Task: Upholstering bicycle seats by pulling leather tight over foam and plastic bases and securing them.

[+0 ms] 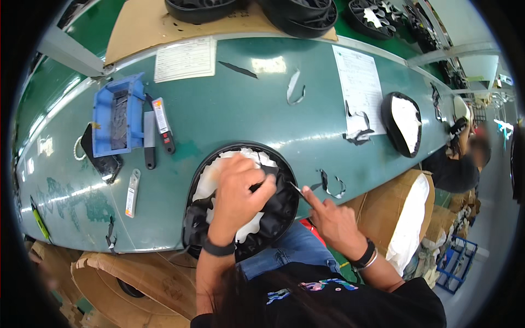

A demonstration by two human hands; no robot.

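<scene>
In front of me a black rounded shell [192,218] lies open side up at the table's near edge, partly over my lap. Gathered black covering [276,210] lines it, with white padding [205,183] showing inside. My left hand [240,188] is closed over the shell, thumb and fingers pinching a bit of the black covering. Beside the shell's right rim, my right hand [334,221] grips a slim knife [296,189], its tip at the rim and the forefinger stretched along it. The handle is mostly hidden in the palm.
A blue bin [136,112] with dark strips stands at left, with cutter knives [162,124] beside it. Black scraps [331,183] lie around. Another shell [387,123] rests at right, near a paper sheet [355,82]. Cardboard boxes [377,210] flank me; a co-worker [454,167] sits far right.
</scene>
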